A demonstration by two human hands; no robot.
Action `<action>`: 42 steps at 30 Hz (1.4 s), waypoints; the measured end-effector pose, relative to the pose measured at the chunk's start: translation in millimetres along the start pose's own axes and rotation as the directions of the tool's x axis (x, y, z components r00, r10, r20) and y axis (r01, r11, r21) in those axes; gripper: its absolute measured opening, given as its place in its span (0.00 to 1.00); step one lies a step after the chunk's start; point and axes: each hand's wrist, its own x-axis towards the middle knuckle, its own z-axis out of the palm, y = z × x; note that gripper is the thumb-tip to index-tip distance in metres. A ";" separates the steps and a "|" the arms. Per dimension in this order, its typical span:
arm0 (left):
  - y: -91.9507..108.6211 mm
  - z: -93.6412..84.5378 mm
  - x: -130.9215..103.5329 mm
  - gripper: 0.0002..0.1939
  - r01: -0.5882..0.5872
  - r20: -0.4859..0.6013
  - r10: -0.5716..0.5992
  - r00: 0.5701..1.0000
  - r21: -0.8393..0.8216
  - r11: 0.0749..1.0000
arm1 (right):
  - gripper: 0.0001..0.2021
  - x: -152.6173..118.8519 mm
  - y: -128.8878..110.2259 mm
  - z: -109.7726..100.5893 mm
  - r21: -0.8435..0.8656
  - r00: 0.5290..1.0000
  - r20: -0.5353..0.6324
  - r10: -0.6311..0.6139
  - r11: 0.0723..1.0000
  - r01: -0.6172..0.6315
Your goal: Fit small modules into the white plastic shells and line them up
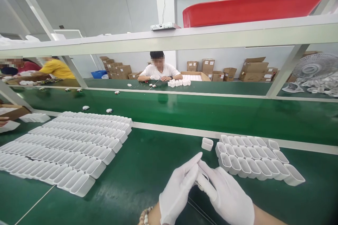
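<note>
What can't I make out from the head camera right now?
- What the left hand and right hand pinch together: only a sliver shows, covered by gloved fingers.
- The red tray on the upper shelf: contents hidden by its wall.
- Small white parts on the belt: too small to identify.
- The fan: cut off by the right edge.

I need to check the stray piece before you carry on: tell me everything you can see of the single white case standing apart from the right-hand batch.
The single white case is a small rounded-rectangular shell, seemingly glossy white plastic, open end up and hollow. It stands upright on the green table, alone, just left of the right-hand batch and apart from it. Nothing touches it; both gloved hands are nearer the camera.
</note>
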 end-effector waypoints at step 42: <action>-16.0 0.3 17.2 0.40 -0.021 0.110 0.043 0.993 -0.190 0.982 | 0.31 19.6 26.0 -14.5 0.624 0.677 0.565 0.471 0.293 -0.724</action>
